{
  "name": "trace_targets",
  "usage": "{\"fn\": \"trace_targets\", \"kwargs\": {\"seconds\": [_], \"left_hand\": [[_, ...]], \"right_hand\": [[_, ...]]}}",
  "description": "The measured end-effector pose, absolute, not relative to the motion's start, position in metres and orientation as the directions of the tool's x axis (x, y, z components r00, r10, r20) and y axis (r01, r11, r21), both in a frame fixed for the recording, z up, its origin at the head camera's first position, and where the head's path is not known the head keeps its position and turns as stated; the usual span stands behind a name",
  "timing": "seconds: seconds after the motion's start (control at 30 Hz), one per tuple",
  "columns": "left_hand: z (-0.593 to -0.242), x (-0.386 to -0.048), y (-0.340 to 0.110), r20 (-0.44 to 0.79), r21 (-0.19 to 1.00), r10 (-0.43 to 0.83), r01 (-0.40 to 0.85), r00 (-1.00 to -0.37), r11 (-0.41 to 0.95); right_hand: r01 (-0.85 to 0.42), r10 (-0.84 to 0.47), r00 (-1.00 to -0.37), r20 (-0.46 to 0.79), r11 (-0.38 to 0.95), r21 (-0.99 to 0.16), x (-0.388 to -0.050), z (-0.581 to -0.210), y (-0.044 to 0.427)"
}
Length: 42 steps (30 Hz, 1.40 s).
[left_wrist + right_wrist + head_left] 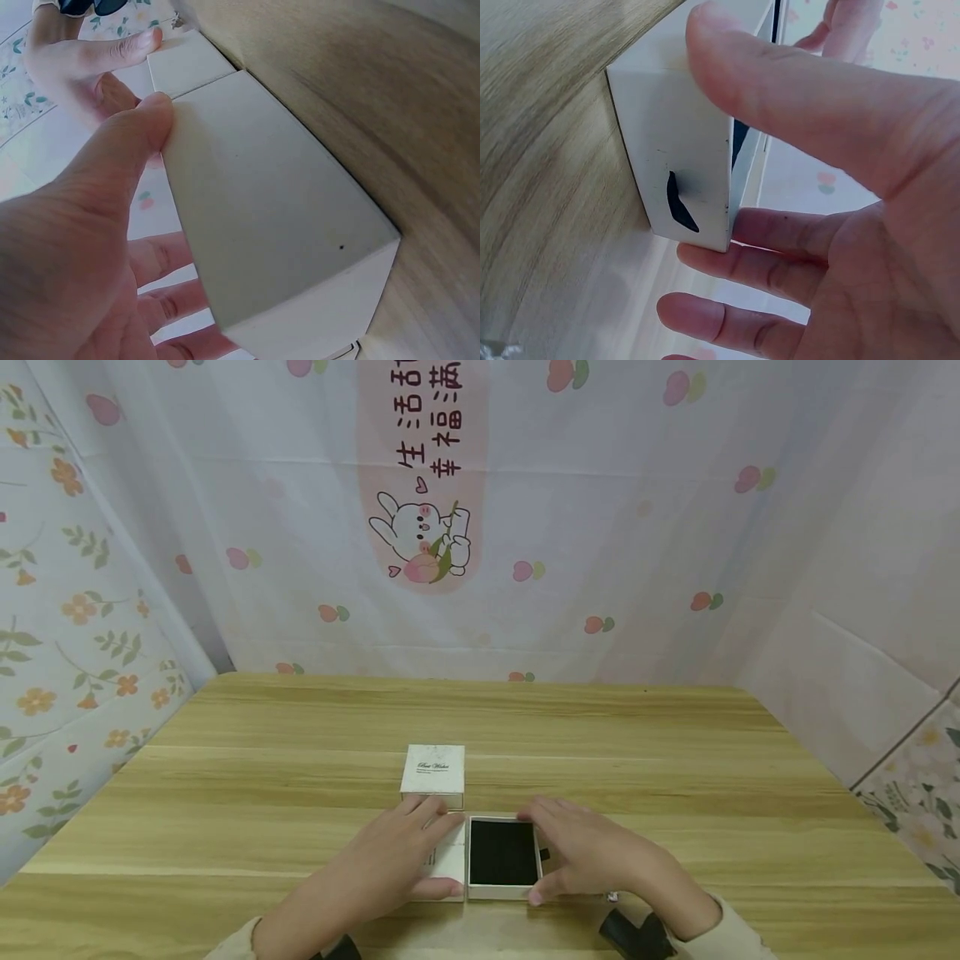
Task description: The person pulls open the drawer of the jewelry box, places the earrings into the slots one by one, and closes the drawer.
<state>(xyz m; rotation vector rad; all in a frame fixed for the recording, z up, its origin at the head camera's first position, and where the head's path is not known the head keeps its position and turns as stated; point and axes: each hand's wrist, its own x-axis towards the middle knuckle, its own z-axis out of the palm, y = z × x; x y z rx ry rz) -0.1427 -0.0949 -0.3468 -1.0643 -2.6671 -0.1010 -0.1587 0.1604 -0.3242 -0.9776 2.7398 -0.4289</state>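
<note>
My left hand (401,852) grips the white outer sleeve (450,860) of a small gift box, thumb on the near side and fingers across the top and far side. Next to it on the right lies the box's white drawer (498,892), with a black lining (504,852) facing up. My right hand (588,852) holds the drawer between thumb and fingers at its near and far sides. A black ribbon tab (679,206) sticks out of the drawer's end in the right wrist view. Only a narrow seam separates sleeve and drawer in the left wrist view.
Just behind the sleeve stands another white box (433,770) with printed lettering on top. A small shiny object (612,897) lies by the right wrist. The wood-grain table (675,760) reaches back to a patterned curtain (562,510).
</note>
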Motion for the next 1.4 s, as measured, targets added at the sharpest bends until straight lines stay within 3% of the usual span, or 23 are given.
{"fn": "trace_targets", "kwargs": {"seconds": [1.4], "left_hand": [[-0.345, -0.1422, -0.0971, 0.27, 0.057, 0.654, 0.689, -0.707, 0.722]], "right_hand": [[-0.617, -0.659, -0.749, -0.069, 0.732, -0.287, -0.1579, -0.3236, 0.1614]]}}
